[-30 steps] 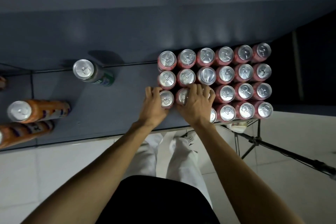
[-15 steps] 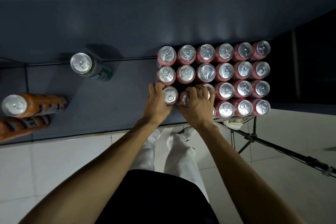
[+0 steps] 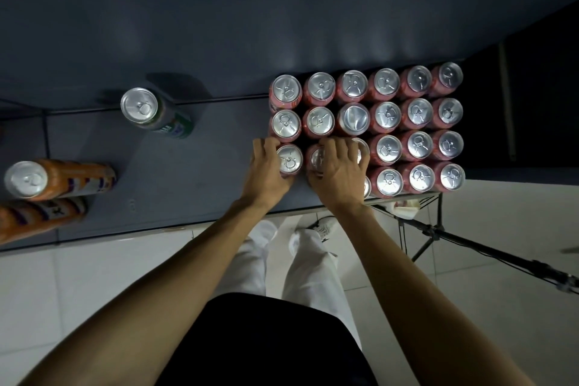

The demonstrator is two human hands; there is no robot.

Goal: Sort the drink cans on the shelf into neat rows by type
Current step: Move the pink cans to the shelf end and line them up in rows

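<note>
The red aluminium drink cans with silver tops (image 3: pixel 385 116) stand upright in a tight block of rows at the right end of the dark grey shelf (image 3: pixel 200 172); the left hand (image 3: pixel 266 174) curls around the leftmost red can of the third row (image 3: pixel 289 159), fingers on its far side; the right hand (image 3: pixel 340 172) lies over the next two cans of that row, fingers bent across their tops, one silver rim (image 3: pixel 317 157) showing beside the fingers; a green-labelled can (image 3: pixel 156 113) stands alone further left; two tall orange cans with purple print (image 3: pixel 59 178) stand at the shelf's left edge; a black tripod (image 3: pixel 454 238) stands on the pale tiled floor.
</note>
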